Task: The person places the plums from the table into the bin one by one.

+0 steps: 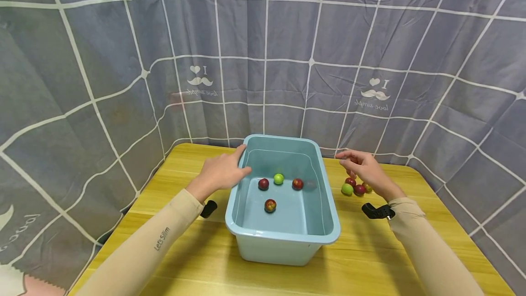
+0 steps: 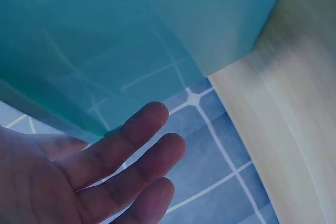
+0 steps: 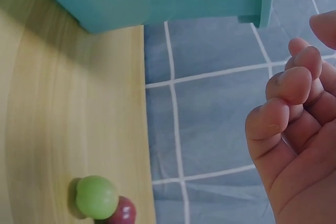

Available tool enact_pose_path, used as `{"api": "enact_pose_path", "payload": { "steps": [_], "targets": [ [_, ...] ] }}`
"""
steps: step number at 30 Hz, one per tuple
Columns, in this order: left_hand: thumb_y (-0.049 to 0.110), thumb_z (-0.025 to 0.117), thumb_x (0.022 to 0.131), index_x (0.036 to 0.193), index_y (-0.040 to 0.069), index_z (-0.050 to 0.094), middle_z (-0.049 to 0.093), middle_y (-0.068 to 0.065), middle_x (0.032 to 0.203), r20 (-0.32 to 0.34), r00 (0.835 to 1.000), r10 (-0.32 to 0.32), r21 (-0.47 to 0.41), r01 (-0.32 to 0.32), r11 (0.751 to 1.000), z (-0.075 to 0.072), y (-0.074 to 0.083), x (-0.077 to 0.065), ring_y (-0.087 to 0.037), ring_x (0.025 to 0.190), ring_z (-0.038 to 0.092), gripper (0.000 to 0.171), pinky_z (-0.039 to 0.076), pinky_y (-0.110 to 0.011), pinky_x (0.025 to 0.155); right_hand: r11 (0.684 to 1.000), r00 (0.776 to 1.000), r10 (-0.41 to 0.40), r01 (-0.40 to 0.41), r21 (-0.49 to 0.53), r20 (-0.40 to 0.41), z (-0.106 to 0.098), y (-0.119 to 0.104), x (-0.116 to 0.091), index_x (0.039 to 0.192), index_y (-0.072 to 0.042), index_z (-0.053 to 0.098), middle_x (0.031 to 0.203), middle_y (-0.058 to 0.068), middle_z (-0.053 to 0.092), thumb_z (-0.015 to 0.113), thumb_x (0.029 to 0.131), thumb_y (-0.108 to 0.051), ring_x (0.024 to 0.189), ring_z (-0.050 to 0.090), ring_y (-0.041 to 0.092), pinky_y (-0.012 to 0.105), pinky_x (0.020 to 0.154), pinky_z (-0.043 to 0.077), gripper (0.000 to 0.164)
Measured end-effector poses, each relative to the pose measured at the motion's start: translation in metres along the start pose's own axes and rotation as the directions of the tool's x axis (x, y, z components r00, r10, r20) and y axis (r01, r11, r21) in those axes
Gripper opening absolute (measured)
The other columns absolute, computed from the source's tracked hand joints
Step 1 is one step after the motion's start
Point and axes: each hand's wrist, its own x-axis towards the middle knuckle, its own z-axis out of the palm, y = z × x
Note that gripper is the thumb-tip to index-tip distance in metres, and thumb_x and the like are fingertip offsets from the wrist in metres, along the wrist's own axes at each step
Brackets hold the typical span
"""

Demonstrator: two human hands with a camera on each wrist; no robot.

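Note:
A light blue plastic tub holds several small round fruits: a green one, a dark red one, a red one and a mottled red-yellow one. My left hand is at the tub's left rim, thumb over the edge; in the left wrist view its other fingers extend loosely outside the wall. Right of the tub, my right hand hovers with loosely bent fingers, holding nothing. Close below it lie a green fruit, a dark red fruit and others partly hidden.
The tub stands on a yellow wood-grain table. A grey curtain with white grid lines hangs behind and at both sides. Black bands are on both wrists.

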Motion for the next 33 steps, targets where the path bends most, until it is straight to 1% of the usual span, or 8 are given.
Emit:
{"api": "enact_pose_path", "payload": {
  "steps": [5, 8, 14, 16, 20, 24, 30, 33],
  "targets": [
    [0.058, 0.052, 0.090, 0.159, 0.021, 0.030, 0.062, -0.004, 0.072, -0.035, 0.999, -0.020, 0.011, 0.020, 1.000, -0.003, 0.002, 0.001, -0.022, 0.060, 0.058, 0.081, 0.042, -0.037, 0.053, 0.999, 1.000, 0.001, 0.000, 0.052, -0.022, 0.003, 0.011, -0.001, 0.127, -0.008, 0.062, 0.076, 0.016, 0.054, 0.058, 0.102, -0.032, 0.062, 0.053, 0.021, 0.035, 0.070, 0.050, 0.035],
    [0.059, 0.052, 0.091, 0.158, 0.018, 0.033, 0.065, -0.003, 0.079, -0.050, 0.999, -0.019, 0.016, 0.020, 1.000, -0.003, 0.005, 0.002, -0.022, 0.062, 0.059, 0.081, 0.042, -0.037, 0.055, 0.997, 0.999, 0.000, 0.003, 0.073, -0.040, 0.005, 0.020, -0.002, 0.127, -0.006, 0.062, 0.077, 0.020, 0.055, 0.059, 0.102, -0.029, 0.061, 0.053, 0.022, 0.034, 0.066, 0.051, 0.034],
    [0.057, 0.054, 0.092, 0.158, 0.017, 0.030, 0.068, -0.004, 0.087, -0.053, 0.999, -0.009, 0.026, 0.010, 1.000, 0.001, 0.009, 0.003, -0.022, 0.063, 0.060, 0.081, 0.044, -0.037, 0.055, 0.993, 0.997, 0.031, -0.023, 0.113, -0.068, 0.006, 0.037, -0.006, 0.127, -0.006, 0.062, 0.076, 0.015, 0.055, 0.060, 0.102, -0.031, 0.067, 0.052, 0.034, 0.034, 0.054, 0.046, 0.036],
    [0.055, 0.053, 0.093, 0.158, 0.017, 0.029, 0.067, -0.004, 0.086, -0.052, 0.999, -0.010, 0.018, 0.011, 1.000, 0.002, 0.009, 0.004, -0.021, 0.063, 0.060, 0.080, 0.044, -0.037, 0.055, 0.992, 0.997, 0.032, -0.023, 0.121, -0.074, 0.006, 0.041, -0.008, 0.128, -0.005, 0.061, 0.077, 0.015, 0.055, 0.060, 0.101, -0.030, 0.066, 0.051, 0.034, 0.033, 0.052, 0.044, 0.037],
    [0.053, 0.052, 0.094, 0.158, 0.017, 0.026, 0.066, -0.003, 0.084, -0.051, 0.999, -0.012, 0.005, 0.012, 1.000, 0.004, 0.008, 0.004, -0.022, 0.062, 0.059, 0.079, 0.043, -0.037, 0.056, 0.981, 0.995, 0.059, -0.043, 0.189, -0.081, 0.007, 0.048, -0.010, 0.130, -0.002, 0.059, 0.075, 0.016, 0.054, 0.062, 0.100, -0.028, 0.058, 0.048, 0.024, 0.033, 0.049, 0.041, 0.039],
    [0.052, 0.051, 0.094, 0.159, 0.018, 0.024, 0.064, -0.003, 0.078, -0.050, 0.999, -0.015, -0.005, 0.015, 1.000, 0.005, 0.008, 0.004, -0.022, 0.060, 0.059, 0.078, 0.043, -0.037, 0.054, 0.965, 0.994, 0.090, -0.070, 0.253, -0.067, 0.009, 0.054, -0.012, 0.133, -0.001, 0.056, 0.070, 0.010, 0.050, 0.063, 0.100, -0.026, 0.052, 0.040, 0.014, 0.034, 0.046, 0.037, 0.041],
    [0.050, 0.049, 0.095, 0.159, 0.019, 0.023, 0.063, -0.003, 0.075, -0.050, 0.999, -0.016, -0.017, 0.015, 1.000, 0.006, 0.006, 0.004, -0.022, 0.060, 0.059, 0.076, 0.043, -0.037, 0.053, 0.970, 0.991, 0.097, -0.073, 0.231, -0.091, 0.011, 0.064, -0.016, 0.132, -0.002, 0.057, 0.071, 0.006, 0.053, 0.063, 0.100, -0.025, 0.057, 0.043, 0.025, 0.037, 0.050, 0.040, 0.039],
    [0.050, 0.049, 0.095, 0.160, 0.020, 0.021, 0.063, -0.003, 0.075, -0.047, 0.999, -0.020, -0.023, 0.019, 1.000, 0.006, 0.006, 0.003, -0.022, 0.060, 0.059, 0.076, 0.043, -0.037, 0.053, 0.973, 0.991, 0.096, -0.072, 0.217, -0.099, 0.012, 0.070, -0.017, 0.132, -0.002, 0.058, 0.075, 0.002, 0.060, 0.063, 0.100, -0.025, 0.059, 0.046, 0.024, 0.038, 0.053, 0.043, 0.039]
  ]
}}
